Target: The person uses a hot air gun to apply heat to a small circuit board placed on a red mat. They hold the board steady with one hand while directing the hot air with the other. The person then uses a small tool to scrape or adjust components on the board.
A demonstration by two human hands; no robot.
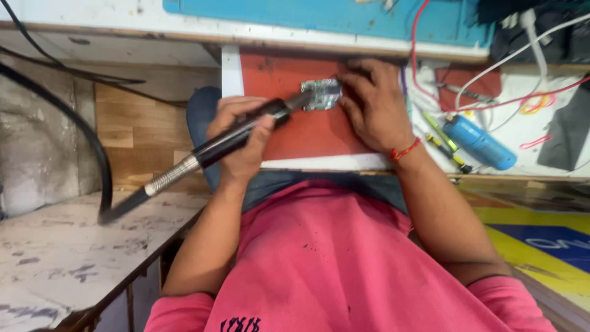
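Board: small silvery circuit board (321, 94) lies on the red mat (295, 132).
Right hand (373, 104): fingers spread flat, pressing the board's right edge.
Left hand (241, 136): closed around the black hot-air wand (236, 135), nozzle touching the board.
Near: blue cylinder (479, 142), right.

Showing black and silver on the hot-air handpiece (233, 138), brick red on the work mat (289, 132), gleaming silver on the small circuit board (321, 94), bright blue on the cylindrical tool (479, 142), pink on the shirt (332, 258), red on the wrist thread (405, 149).
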